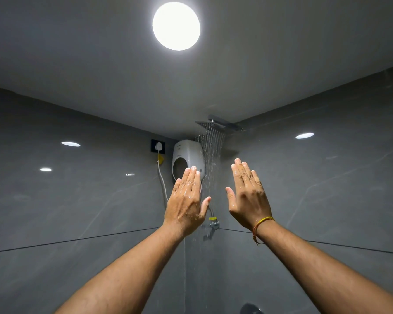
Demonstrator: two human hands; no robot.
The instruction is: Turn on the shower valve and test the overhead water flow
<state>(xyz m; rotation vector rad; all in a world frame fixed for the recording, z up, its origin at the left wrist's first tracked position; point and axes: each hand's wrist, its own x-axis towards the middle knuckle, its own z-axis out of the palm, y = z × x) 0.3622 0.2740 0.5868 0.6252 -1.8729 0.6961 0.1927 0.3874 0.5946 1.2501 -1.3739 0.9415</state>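
Step in hand: the water is seen running, so the valve is judged to be already on; the flow is being tested.
Shower head (210, 124): it is mounted flat under the ceiling, above and beyond the fingertips, slightly nearer the right hand's side.
Water stream (210, 152): it is seen falling straight down, its long axis upright, into the gap between the two hands.
Left hand (187, 200): the fingers (191, 177) are held flat, stretched and together, nothing gripped; the skin is wet.
Right hand (247, 196): the fingers (244, 173) are likewise spread flat and empty, raised a little higher.
Nearer hand: the stream is judged just beside the left thumb, a little farther from the right.
Valve: a small tap with a yellow handle (213, 222) is seen below the hands, between the wrists.
Next move: either palm would need to be shifted inward, toward the gap.
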